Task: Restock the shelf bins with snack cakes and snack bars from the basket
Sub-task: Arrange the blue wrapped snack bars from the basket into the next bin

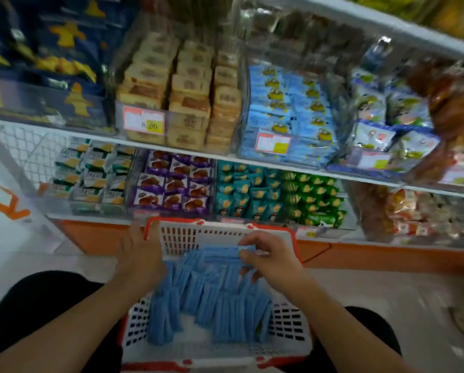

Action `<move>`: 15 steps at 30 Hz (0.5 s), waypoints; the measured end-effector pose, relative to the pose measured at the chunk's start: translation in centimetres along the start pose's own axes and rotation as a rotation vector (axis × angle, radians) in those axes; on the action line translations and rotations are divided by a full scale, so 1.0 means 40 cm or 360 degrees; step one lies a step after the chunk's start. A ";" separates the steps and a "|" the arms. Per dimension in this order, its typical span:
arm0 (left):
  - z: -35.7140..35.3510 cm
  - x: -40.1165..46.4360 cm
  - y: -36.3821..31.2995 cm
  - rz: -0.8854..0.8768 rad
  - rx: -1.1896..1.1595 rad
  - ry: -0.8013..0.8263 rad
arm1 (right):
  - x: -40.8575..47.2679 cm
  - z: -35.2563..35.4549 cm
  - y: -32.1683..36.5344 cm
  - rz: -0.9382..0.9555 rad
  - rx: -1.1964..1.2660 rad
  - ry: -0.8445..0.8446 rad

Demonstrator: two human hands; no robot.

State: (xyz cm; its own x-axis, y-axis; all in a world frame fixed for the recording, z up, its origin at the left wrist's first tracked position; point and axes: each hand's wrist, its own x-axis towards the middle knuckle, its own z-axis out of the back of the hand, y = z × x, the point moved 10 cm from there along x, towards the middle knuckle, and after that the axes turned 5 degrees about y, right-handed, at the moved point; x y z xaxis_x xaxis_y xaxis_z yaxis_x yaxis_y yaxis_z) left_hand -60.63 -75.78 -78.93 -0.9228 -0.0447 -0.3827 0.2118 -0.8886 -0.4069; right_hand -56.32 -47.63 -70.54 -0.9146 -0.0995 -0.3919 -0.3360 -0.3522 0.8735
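Several blue snack packets (220,251) are pinched by the right hand (272,258) over the basket (217,343); its rim is gripped by the left hand (139,254). Next, a lift to the blue-packet bin (287,114) is needed.

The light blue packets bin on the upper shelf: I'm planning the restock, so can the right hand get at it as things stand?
Probably yes. The bin of light blue packets sits open-fronted above the basket, nothing between. But the right hand already grips blue packets, and actual reach is unclear.

Dim, motion-blurred, edges fisheye-warped.
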 end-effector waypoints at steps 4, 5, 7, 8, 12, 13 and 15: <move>0.131 -0.092 -0.229 -0.0327 -0.0313 0.0216 | -0.086 0.086 0.135 0.0324 0.0022 0.0038; 0.158 -0.121 -0.281 -0.0365 -0.0466 0.0282 | -0.104 0.101 0.164 0.0400 0.0021 0.0048; 0.219 -0.181 -0.373 -0.0440 -0.0744 0.0348 | -0.137 0.125 0.220 0.0566 -0.0011 0.0035; 0.242 -0.211 -0.415 -0.0510 -0.0786 0.0358 | -0.152 0.134 0.242 0.0643 -0.0026 0.0012; 0.297 -0.308 -0.538 -0.0850 -0.0638 0.0286 | -0.204 0.175 0.298 0.0856 0.0121 -0.0089; 0.304 -0.320 -0.548 -0.0854 -0.0656 0.0273 | -0.219 0.187 0.305 0.0884 0.0191 -0.0120; 0.312 -0.346 -0.566 -0.0850 -0.0712 0.0281 | -0.241 0.209 0.306 0.0864 0.0377 -0.0176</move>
State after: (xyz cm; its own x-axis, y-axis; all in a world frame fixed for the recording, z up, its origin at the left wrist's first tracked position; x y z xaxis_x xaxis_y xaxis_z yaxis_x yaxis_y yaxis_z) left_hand -56.68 -60.73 -54.06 -0.8795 0.4518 -0.1496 -0.1074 -0.4946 -0.8624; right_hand -53.51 -43.22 -53.65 -0.9832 -0.1052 0.1491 0.1560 -0.0603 0.9859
